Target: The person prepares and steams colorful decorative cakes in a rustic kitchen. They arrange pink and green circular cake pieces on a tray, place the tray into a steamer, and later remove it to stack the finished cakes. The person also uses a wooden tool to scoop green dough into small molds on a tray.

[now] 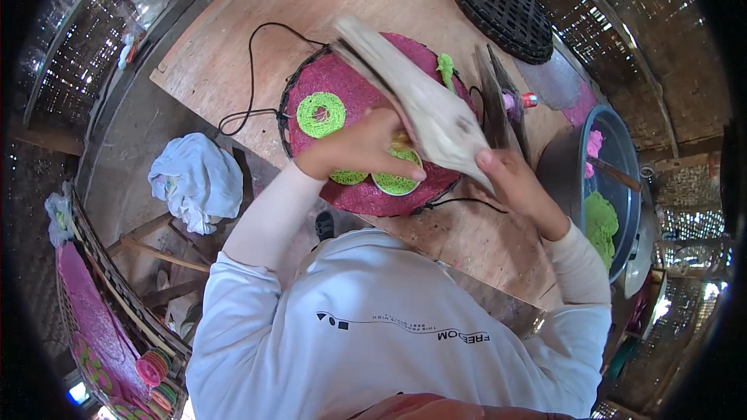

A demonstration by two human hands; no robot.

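A pale, worn wooden board [416, 89] slants across the middle, blurred at its far end. My right hand [517, 187] grips its near right end, thumb on top. My left hand [362, 144] is closed beside the board's lower edge; a small yellowish-brown piece [401, 140] shows between thumb and fingers, mostly hidden. Under that hand lies a green lacy round [397, 179] with a pale rim, near the thumb. Another green round [334, 176] is partly covered by the wrist. A green lacy ring [320, 114] lies further left on the round tray with a pink-red surface [362, 201].
Dark boards [494, 101] and a pink-and-red object stand right of the tray. A grey basin [595, 120] holds green dough [601, 225] and pink dough [594, 148]. A black woven basket [500, 10] lies at the back. White cloth [196, 179] sits at left; a black cord [253, 70] loops nearby.
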